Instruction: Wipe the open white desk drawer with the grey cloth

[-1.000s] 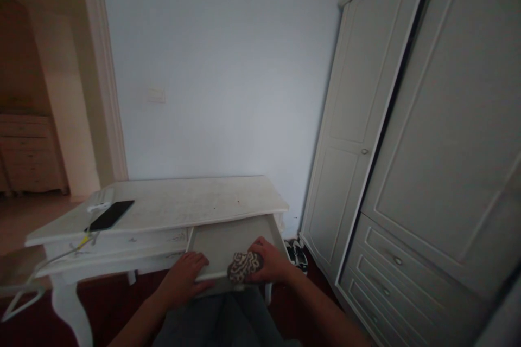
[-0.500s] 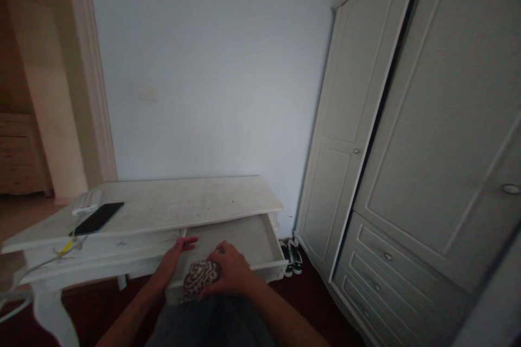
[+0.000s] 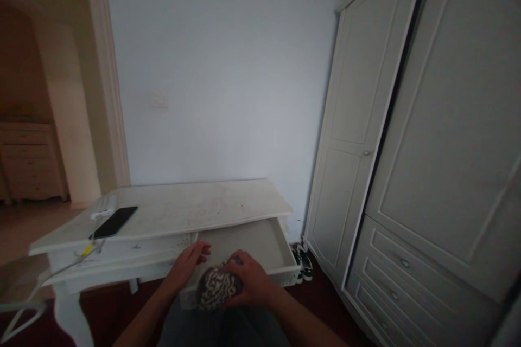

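My right hand (image 3: 253,283) grips a rounded, dark brown thing with a cream squiggle pattern (image 3: 217,288); whether it is cloth or a pouch I cannot make out. It is held over the front edge of a pulled-out white drawer (image 3: 260,241), close to my lap. Just left of it, my left hand (image 3: 191,263) hovers over the drawer's left side, fingers loosely bent and apart, holding nothing. The drawer belongs to a worn white desk (image 3: 211,195). Part of the drawer's inside is hidden behind my hands.
A black phone (image 3: 114,222) with a cable lies on the desk's left end, near a white box-like item (image 3: 103,206). Black-and-white shoes (image 3: 303,263) stand on the floor right of the drawer. A tall white wardrobe (image 3: 350,119) fills the right side.
The camera view has shifted, so the room appears further right. The patterned thing has turned slightly in my right hand. My left fingers are more bent than before.
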The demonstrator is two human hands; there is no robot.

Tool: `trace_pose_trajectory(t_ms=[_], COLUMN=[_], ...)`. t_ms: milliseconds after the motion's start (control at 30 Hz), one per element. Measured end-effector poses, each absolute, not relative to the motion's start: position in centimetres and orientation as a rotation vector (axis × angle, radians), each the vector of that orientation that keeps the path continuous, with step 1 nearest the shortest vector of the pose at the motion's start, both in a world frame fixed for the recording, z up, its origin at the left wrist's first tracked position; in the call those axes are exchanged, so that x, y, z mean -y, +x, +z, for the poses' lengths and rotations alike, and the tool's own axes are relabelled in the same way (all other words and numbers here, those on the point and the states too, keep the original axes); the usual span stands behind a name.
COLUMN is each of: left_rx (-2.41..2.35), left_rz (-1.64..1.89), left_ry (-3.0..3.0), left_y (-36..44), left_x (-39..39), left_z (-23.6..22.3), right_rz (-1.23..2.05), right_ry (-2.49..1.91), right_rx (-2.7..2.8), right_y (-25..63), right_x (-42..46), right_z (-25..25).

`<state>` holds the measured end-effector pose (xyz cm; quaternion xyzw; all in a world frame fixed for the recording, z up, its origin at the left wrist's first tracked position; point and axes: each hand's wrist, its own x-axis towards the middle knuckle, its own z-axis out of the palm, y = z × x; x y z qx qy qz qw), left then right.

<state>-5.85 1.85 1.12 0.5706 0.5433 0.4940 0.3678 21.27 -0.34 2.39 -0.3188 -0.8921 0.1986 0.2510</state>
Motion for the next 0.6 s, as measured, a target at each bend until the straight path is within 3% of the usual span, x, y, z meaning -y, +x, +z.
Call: trace_pose_trajectory(t_ms=[300,433,600], left_rx=[-1.66,-1.699,-1.555], left_rz=[1.102,1.134,1.4], left_ry=[1.774,1.75,1.572], left_y=[-3.6,-3.5,-4.3], left_x=[-0.8,-0.9,-1.6], left_z=[0.4,0.2,-0.2], right_rz=[0.607,0.521,0.471], right_ry=[-1.154,-1.177,-1.063], right_rx=[2.406,2.448,2.531], right_y=[34.0,31.2,21.2], right_x=[-1.5,-1.9,-1.7], right_z=[5.0,4.2,2.9])
